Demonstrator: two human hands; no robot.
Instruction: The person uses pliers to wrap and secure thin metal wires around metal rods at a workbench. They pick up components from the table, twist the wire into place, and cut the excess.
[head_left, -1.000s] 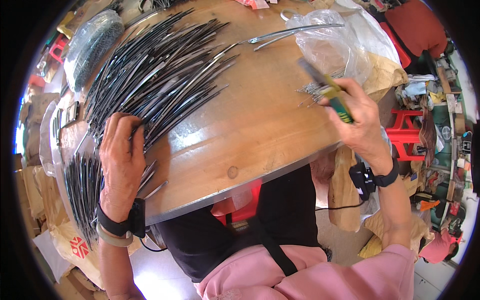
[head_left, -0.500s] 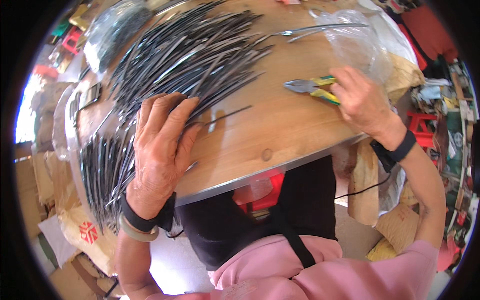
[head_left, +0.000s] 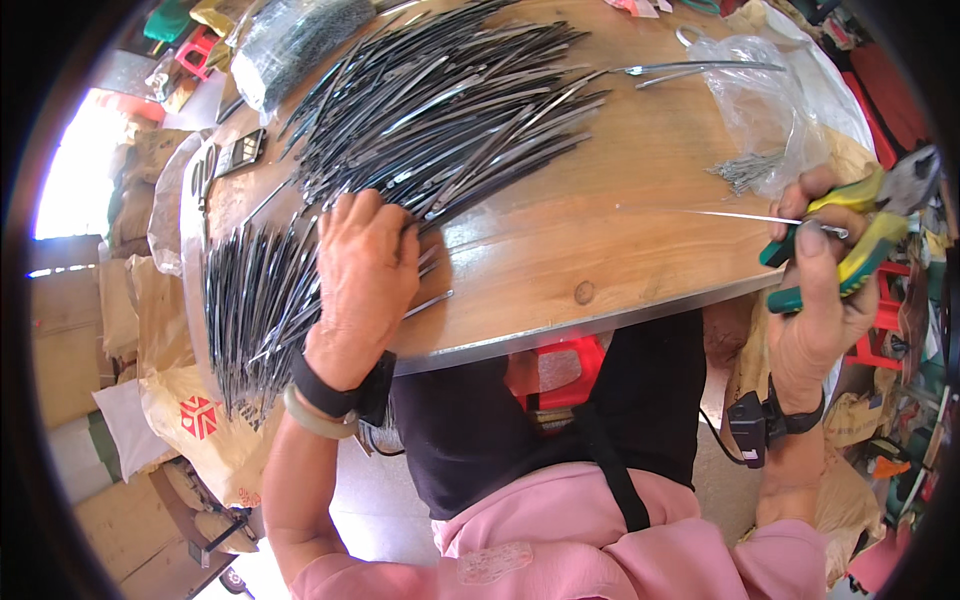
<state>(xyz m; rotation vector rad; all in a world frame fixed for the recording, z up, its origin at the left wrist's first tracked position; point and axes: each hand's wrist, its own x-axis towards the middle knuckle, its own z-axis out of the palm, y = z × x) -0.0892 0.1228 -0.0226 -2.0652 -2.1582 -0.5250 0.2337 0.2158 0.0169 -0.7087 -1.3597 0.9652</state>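
Note:
My right hand (head_left: 820, 290), raised beyond the table's right side, holds pliers (head_left: 860, 245) with yellow and green handles, their jaws pointing away to the upper right. Between its thumb and fingers also sits a thin, shiny needle-like piece (head_left: 750, 216), which points left over the table. My left hand (head_left: 365, 275) rests with curled fingers at the near edge of a large heap of thin dark strips (head_left: 430, 110). Its fingertips are hidden, so what it grips cannot be made out. Beside that wrist lies a second bundle of dark strips (head_left: 255, 305).
The wooden table (head_left: 560, 240) has a metal-trimmed front edge. On it are a clear plastic bag (head_left: 765, 110), a small pile of short grey pieces (head_left: 748, 172), loose strips (head_left: 700, 67), scissors (head_left: 203, 175) and a wrapped bundle (head_left: 295, 50). A red stool (head_left: 570, 372) stands below.
My right hand has lifted the pliers off the tabletop and brought them right; a thin shiny piece now shows in it. My left hand's fingers have curled in at the heap. The view has shifted.

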